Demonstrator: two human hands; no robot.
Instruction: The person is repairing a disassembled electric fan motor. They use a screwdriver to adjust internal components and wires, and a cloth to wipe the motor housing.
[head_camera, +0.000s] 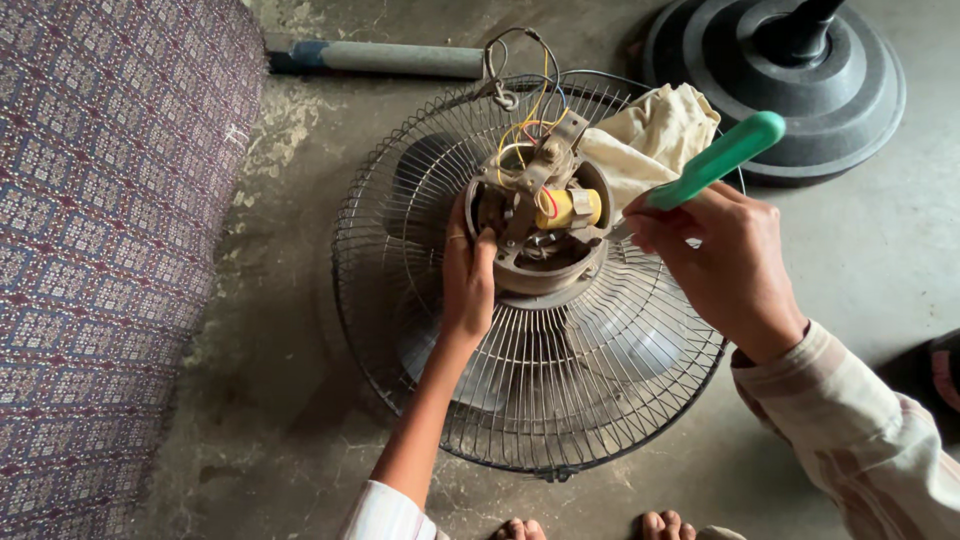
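A fan head lies face down on the concrete floor, its round wire grille (560, 400) spread wide. On top sits the bare motor (540, 215) with a yellow capacitor (570, 208) and coloured wires (530, 90). My left hand (468, 275) grips the motor's left rim. My right hand (725, 260) is closed around a green-handled tool (715, 158), its tip hidden behind my fingers next to the motor's right side. A cream cloth (650, 135) lies on the grille behind the motor.
The fan's dark round base (850, 95) stands at the top right. A grey-blue pole (390, 58) lies along the top. A patterned purple cloth surface (100, 250) fills the left. My toes (590, 527) show at the bottom edge.
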